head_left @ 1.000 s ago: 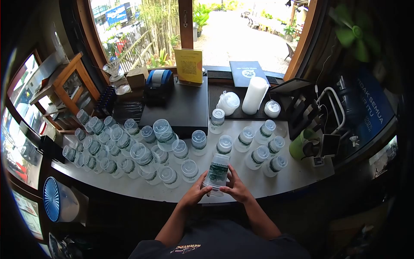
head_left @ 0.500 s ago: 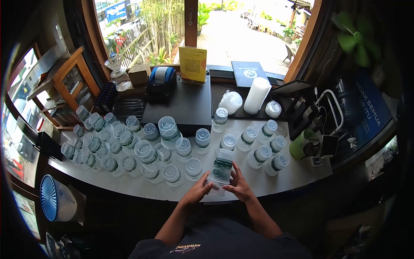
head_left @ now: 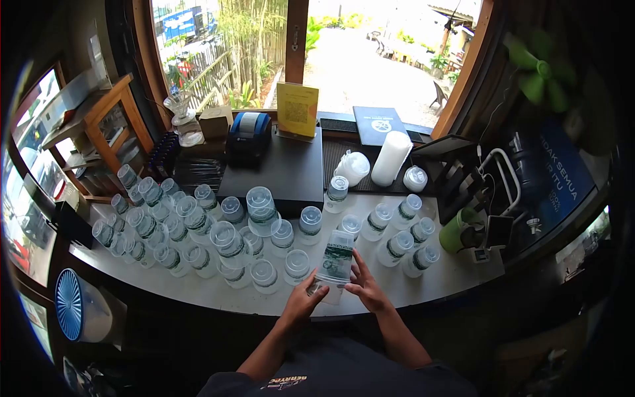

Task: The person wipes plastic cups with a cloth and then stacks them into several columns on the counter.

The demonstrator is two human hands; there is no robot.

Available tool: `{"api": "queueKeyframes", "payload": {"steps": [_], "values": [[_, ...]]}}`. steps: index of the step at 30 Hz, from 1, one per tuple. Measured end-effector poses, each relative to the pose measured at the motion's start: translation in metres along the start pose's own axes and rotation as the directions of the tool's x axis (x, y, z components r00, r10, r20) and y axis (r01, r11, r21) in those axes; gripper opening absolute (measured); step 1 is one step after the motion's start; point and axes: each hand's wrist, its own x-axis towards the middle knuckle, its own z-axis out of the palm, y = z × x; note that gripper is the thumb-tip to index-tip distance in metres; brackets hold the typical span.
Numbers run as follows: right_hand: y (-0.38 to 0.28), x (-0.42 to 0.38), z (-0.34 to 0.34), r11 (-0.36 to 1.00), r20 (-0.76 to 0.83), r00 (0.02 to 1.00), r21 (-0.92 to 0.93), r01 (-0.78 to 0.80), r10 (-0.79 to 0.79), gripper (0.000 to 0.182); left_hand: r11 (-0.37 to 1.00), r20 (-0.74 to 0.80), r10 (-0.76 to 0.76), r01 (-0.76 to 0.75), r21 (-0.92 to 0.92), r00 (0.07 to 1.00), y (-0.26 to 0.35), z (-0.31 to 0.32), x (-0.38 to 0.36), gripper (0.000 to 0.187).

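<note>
Between my two hands is a clear plastic cup [head_left: 336, 261] with a green printed band, held bottom up just over the counter's front edge. My left hand [head_left: 303, 301] grips it near the rim from the left, fingers curled and thumb in front. From the right my right hand [head_left: 367, 290] closes on the same cup, with its thumb low on the rim. Below the rim shows another clear plastic piece, too faint to make out. Nearest to the hands are an upturned cup [head_left: 297, 266] on the left and an upturned cup [head_left: 349, 225] behind.
Many upturned cups crowd the left of the counter [head_left: 198, 291], some stacked; several more [head_left: 399, 245] stand at right. Behind are a black box [head_left: 271, 175], a receipt printer [head_left: 249, 135], a yellow sign [head_left: 297, 111] and white lids [head_left: 393, 159]. A green container [head_left: 456, 228] stands far right.
The view has shifted slightly, so the counter and cups appear a little lower and to the left on the right side. Both hands still hold the cup in much the same pose.
</note>
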Motion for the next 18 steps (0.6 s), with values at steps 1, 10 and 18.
{"api": "queueKeyframes", "payload": {"steps": [1,10,18], "values": [[0.006,-0.001,-0.006,0.998,-0.007,1.000,0.057,-0.003,0.004,0.110,0.999,-0.026,0.048,-0.048,0.021,0.999,0.006,0.002,-0.004,0.090],[0.000,-0.002,0.002,0.996,-0.132,0.990,0.077,-0.035,0.045,0.090,0.995,-0.017,0.077,-0.076,0.059,0.997,0.027,0.004,-0.011,0.098],[0.001,0.002,-0.011,0.980,-0.189,0.980,0.177,0.094,-0.060,0.082,0.986,0.056,0.015,-0.005,-0.168,0.998,0.011,0.007,-0.013,0.071]]}}
